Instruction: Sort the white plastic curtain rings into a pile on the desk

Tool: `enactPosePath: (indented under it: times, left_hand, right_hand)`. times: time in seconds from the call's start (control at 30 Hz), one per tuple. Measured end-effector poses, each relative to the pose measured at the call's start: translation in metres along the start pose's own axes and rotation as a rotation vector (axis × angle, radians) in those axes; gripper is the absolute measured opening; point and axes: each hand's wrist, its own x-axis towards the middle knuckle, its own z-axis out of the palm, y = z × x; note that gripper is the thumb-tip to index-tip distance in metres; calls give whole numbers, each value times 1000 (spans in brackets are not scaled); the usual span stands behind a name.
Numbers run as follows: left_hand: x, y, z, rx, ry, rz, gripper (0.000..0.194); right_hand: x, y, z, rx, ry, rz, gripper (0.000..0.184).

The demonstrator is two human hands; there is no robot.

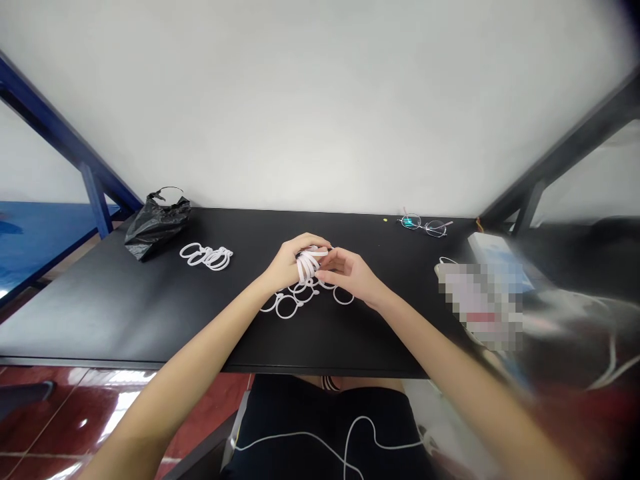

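Note:
My left hand [296, 262] is closed around a bunch of white rings [307, 265], which lie stacked side by side in its grip. From the other side, my right hand [353, 270] curls its fingers in, with the thumb against the edge of the bunch. Part of what the fingertips touch is hidden between the hands. Below them, several loose white rings [287, 307], each with a small knob, lie on the black table [320, 347]. A separate cluster of white rings [218, 259] overlaps on the table to the left.
A crumpled black plastic bag [157, 225] sits at the back left. Eyeglasses [423, 225] lie near the wall at the back right. On the right are a white box [493, 250] and a blurred-out object [477, 310]. A white cable [300, 435] crosses my lap.

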Motion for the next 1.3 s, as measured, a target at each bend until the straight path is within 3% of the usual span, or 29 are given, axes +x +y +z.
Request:
enactPosePath:
  times: [0.23, 0.47, 0.6, 0.67, 0.83, 0.97, 1.13, 1.3]
  left_hand:
    - [0, 3, -2, -46, -72, 38, 29]
    - [0, 4, -3, 138, 62, 66, 27]
    - [-2, 1, -2, 472, 75, 177, 23]
    - [-3, 0, -2, 520, 75, 211, 22]
    - [-1, 3, -1, 283, 25, 187, 22]
    - [1, 10, -1, 14, -35, 3, 32]
    - [2, 8, 2, -292, -95, -226, 42]
    - [2, 5, 7, -399, -124, -329, 42]
  right_hand:
    - [0, -4, 0, 90, 42, -34, 63]
    - [-2, -4, 1, 78, -62, -33, 34]
    - [-3, 2, 6, -188, 8, -188, 25]
    - [-3, 5, 7, -283, 30, -261, 25]
    - [1, 9, 5, -166, 97, -216, 23]
    - [2, 7, 5, 3, 89, -104, 27]
    - [0, 6, 9, 168, -88, -64, 33]
    - [-4, 5, 8, -12, -213, -134, 43]
